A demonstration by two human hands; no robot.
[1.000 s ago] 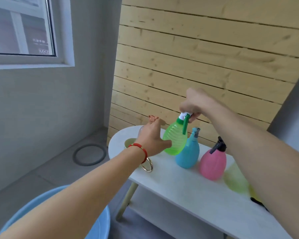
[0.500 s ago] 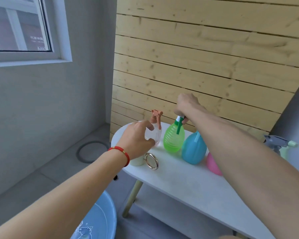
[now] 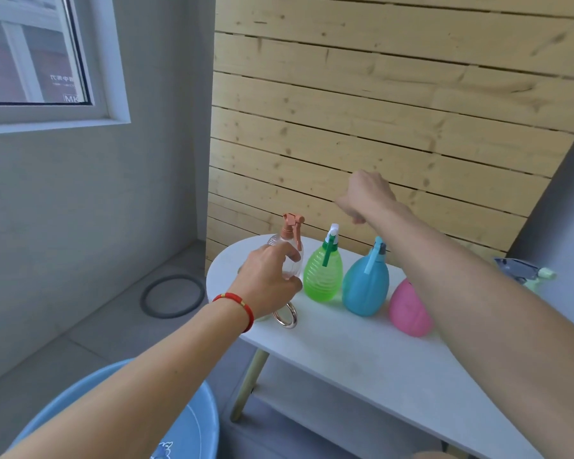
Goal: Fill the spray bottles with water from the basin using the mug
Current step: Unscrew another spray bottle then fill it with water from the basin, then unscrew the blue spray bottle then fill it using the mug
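Observation:
Three spray bottles stand in a row on the white table: green, blue and pink, the pink one partly behind my right forearm. At the row's left end is a clear spray bottle with an orange head. My left hand, a red band at its wrist, curls its fingers and thumb round that bottle. It hides most of the mug, whose round metal handle shows below the palm. Above the green and blue bottles, my right hand hangs loosely curled and holds nothing.
The blue basin sits on the floor at the bottom left, below my left forearm. A grey and pale green sprayer head shows at the right edge. A wooden slat wall backs the table. A dark ring lies on the floor.
My right hand let go of the green bottle's head and rose up to the right. The green bottle now stands on the table. My left hand closed round the clear bottle.

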